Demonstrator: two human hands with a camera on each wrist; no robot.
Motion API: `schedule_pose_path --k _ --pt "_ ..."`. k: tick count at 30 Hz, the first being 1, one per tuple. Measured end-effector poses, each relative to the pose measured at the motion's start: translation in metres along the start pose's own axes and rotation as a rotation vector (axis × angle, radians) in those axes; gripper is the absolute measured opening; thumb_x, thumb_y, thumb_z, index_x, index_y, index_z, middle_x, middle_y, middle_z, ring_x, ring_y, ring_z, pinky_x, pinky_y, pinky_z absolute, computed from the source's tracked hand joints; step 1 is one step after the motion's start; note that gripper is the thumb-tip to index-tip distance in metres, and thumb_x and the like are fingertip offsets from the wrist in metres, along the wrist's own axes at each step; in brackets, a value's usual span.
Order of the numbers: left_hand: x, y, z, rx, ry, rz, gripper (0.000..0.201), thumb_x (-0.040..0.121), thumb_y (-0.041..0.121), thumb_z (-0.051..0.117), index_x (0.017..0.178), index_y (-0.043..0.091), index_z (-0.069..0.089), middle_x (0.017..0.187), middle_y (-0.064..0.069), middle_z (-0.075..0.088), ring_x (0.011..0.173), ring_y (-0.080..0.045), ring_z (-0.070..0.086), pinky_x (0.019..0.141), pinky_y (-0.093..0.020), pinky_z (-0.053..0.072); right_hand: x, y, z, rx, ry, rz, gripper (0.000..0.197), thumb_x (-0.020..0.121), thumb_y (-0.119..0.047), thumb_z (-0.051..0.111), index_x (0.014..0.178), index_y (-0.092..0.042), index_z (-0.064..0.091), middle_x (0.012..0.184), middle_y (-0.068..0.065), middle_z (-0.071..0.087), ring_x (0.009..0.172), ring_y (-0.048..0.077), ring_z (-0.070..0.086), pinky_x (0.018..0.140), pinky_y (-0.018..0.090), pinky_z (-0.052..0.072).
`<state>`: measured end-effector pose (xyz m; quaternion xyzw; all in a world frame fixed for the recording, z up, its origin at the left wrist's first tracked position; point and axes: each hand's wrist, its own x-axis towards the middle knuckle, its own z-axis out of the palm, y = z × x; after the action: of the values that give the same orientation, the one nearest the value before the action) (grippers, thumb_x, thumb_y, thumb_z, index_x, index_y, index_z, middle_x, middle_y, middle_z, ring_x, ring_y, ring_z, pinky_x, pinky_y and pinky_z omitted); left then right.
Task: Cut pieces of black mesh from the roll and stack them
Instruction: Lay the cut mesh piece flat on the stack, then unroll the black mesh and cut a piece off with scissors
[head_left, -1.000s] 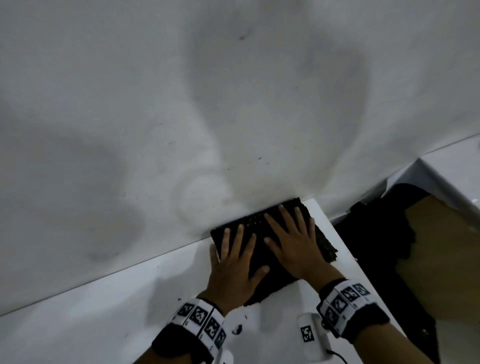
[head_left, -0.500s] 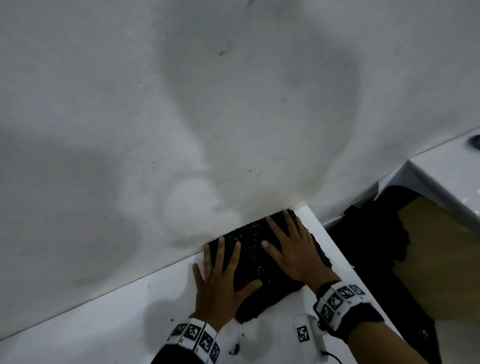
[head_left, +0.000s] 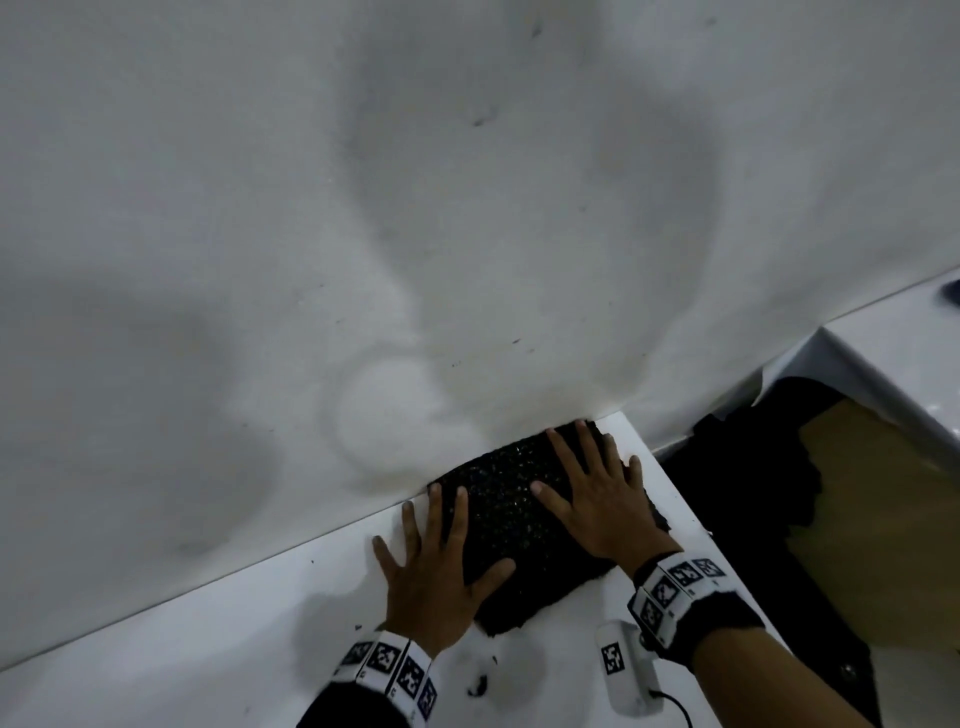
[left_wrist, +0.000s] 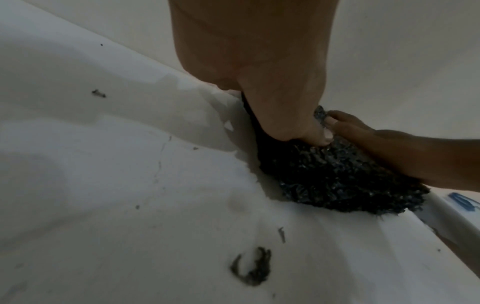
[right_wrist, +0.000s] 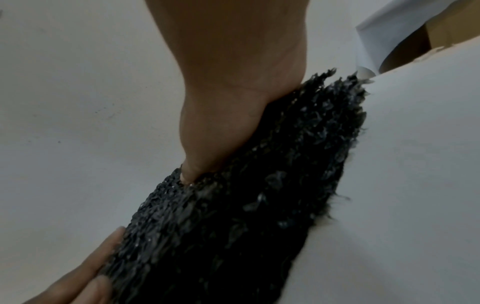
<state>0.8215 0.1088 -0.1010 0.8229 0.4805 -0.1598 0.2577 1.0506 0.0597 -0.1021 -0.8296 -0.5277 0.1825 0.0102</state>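
Observation:
A stack of black mesh pieces (head_left: 511, 512) lies on the white table (head_left: 218, 639) against the wall, near the table's right corner. My left hand (head_left: 434, 561) lies flat with spread fingers, half on the stack's left edge and half on the table. My right hand (head_left: 597, 493) presses flat on the stack's right part. The left wrist view shows the mesh stack (left_wrist: 335, 176) under my thumb. In the right wrist view the frayed mesh stack (right_wrist: 259, 195) fills the middle, with my palm on it. No roll or cutting tool shows.
Black mesh scraps (head_left: 478, 688) lie on the table near my left wrist. A white device with a cable (head_left: 626, 670) sits by my right wrist. Right of the table edge hangs dark material (head_left: 748, 467) over a brown surface (head_left: 883, 519). A white wall (head_left: 415, 208) rises behind.
My left hand has slid to the left, from on top of the stack to its left edge and the table. The right hand stays pressed on the mesh.

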Motion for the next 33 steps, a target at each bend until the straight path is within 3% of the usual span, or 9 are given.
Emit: schedule_pose_path --k 3,9,14,17,22,24,27,31,33 --pt "-0.004 0.004 -0.007 -0.004 0.006 0.001 0.097 0.075 0.092 0.013 0.142 0.043 -0.036 0.157 0.005 -0.041 0.147 -0.03 -0.031 0.112 -0.068 -0.012 0.0 -0.004 -0.007 -0.028 -0.026 0.017 0.089 0.079 -0.083 0.0 0.155 -0.037 -0.009 0.166 -0.002 -0.013 0.152 0.032 -0.005 0.119 0.061 0.004" --pt "-0.024 0.003 -0.03 -0.11 0.077 0.016 0.095 0.079 0.089 0.019 0.153 0.043 -0.02 0.157 0.008 -0.04 0.149 -0.025 -0.029 0.115 -0.065 -0.01 -0.015 -0.022 -0.033 0.009 -0.054 0.061 0.081 0.09 -0.076 0.012 0.156 -0.035 -0.01 0.164 0.0 -0.022 0.151 0.031 -0.015 0.118 0.059 -0.006" --pt "-0.066 -0.018 -0.054 -0.297 0.207 -0.032 0.089 0.086 0.08 0.038 0.154 0.047 -0.01 0.166 0.009 -0.015 0.154 -0.023 -0.008 0.12 -0.057 0.005 -0.052 -0.056 -0.046 0.139 -0.087 0.026 0.08 0.091 -0.076 0.024 0.157 -0.035 0.004 0.167 0.0 -0.004 0.152 0.032 -0.013 0.119 0.06 -0.004" --pt "-0.105 -0.047 -0.066 -0.384 0.279 -0.114 0.088 0.088 0.074 0.046 0.156 0.045 -0.003 0.168 0.006 0.005 0.154 -0.019 0.007 0.121 -0.054 0.014 -0.086 -0.09 -0.047 0.183 -0.125 -0.045 0.076 0.092 -0.072 0.029 0.157 -0.035 0.012 0.166 0.0 0.009 0.152 0.032 -0.006 0.12 0.059 0.0" --pt "-0.198 -0.105 -0.079 -0.456 0.47 -0.161 0.087 0.088 0.069 0.053 0.157 0.038 0.01 0.163 0.006 0.024 0.148 -0.017 0.028 0.117 -0.046 0.031 -0.148 -0.159 -0.051 0.263 -0.116 -0.163 0.073 0.093 -0.072 0.032 0.156 -0.036 0.018 0.164 -0.002 0.016 0.152 0.027 0.0 0.121 0.053 0.003" --pt "-0.242 -0.128 -0.078 -0.491 0.542 -0.208 0.086 0.088 0.066 0.056 0.157 0.036 0.014 0.162 0.006 0.027 0.146 -0.018 0.031 0.113 -0.04 0.032 -0.174 -0.186 -0.055 0.289 -0.099 -0.237 0.08 0.086 -0.081 0.028 0.153 -0.037 0.024 0.162 -0.003 0.022 0.152 0.028 0.005 0.121 0.052 0.007" --pt "-0.302 -0.161 -0.07 -0.534 0.593 -0.299 0.083 0.089 0.063 0.058 0.156 0.037 0.017 0.16 0.007 0.027 0.146 -0.02 0.03 0.112 -0.041 0.031 -0.205 -0.221 -0.054 0.269 -0.076 -0.339 0.097 0.07 -0.089 0.013 0.149 -0.036 0.032 0.156 -0.004 0.033 0.149 0.031 0.016 0.119 0.054 0.015" --pt "-0.365 -0.2 -0.062 -0.545 0.664 -0.357 0.08 0.088 0.064 0.058 0.154 0.037 0.024 0.158 0.007 0.032 0.144 -0.02 0.033 0.111 -0.042 0.032 -0.236 -0.266 -0.041 0.23 -0.061 -0.452 0.103 0.069 -0.097 0.007 0.145 -0.035 0.037 0.15 -0.005 0.043 0.145 0.03 0.029 0.117 0.052 0.022" --pt "-0.394 -0.218 -0.06 -0.551 0.709 -0.393 0.078 0.088 0.063 0.059 0.154 0.035 0.028 0.157 0.005 0.034 0.143 -0.021 0.033 0.11 -0.042 0.032 -0.255 -0.293 -0.038 0.203 -0.068 -0.492 0.096 0.073 -0.092 0.014 0.145 -0.034 0.039 0.149 -0.004 0.045 0.144 0.03 0.031 0.116 0.052 0.023"
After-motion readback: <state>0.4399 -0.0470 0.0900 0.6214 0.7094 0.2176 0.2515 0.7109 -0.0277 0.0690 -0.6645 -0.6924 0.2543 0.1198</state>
